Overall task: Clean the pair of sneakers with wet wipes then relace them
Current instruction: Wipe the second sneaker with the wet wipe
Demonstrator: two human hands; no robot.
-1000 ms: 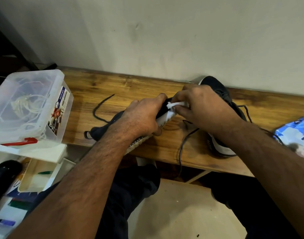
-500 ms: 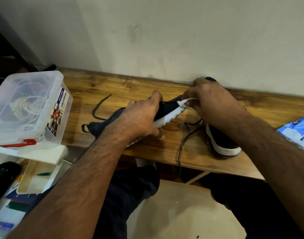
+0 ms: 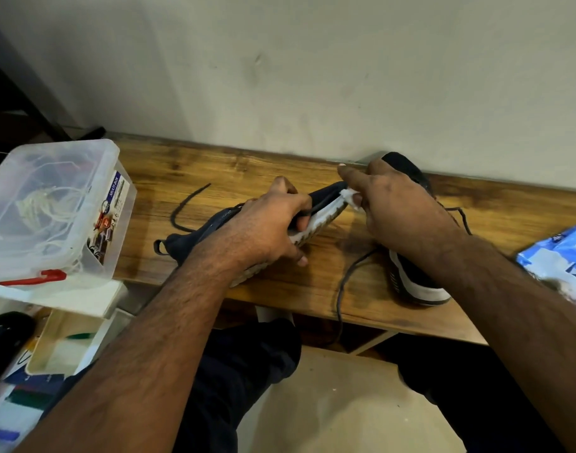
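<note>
The cleaning stage is under way and the relacing has not begun, as far as this view shows. The left hand (image 3: 267, 223) grips one dark sneaker (image 3: 214, 228) around its middle, fingers curled over the upper and thumb under the sole, holding it tilted on its side just above the wooden tabletop (image 3: 221, 171) with the toe pointing toward the wall. The right hand (image 3: 397, 207) pinches a crumpled white wet wipe (image 3: 349, 195) against the white edge of the sole at the toe, its index finger stretched out straight past the shoe. Judging by this, the sole rim of this first shoe is being wiped; how much of it is already clean cannot be told.

The second sneaker (image 3: 410, 279) stands on the tabletop just behind and under the right forearm, heel toward the person. Two loose dark laces lie apart from the shoes: one lace (image 3: 185, 207) curls on the tabletop left of the held shoe, the other lace (image 3: 343, 282) trails over the front edge. A blue wipes pack (image 3: 561, 259) sits at the far right. Both shoes appear to be unlaced, so threading them both is left, and probably the wiping of the second one too
</note>
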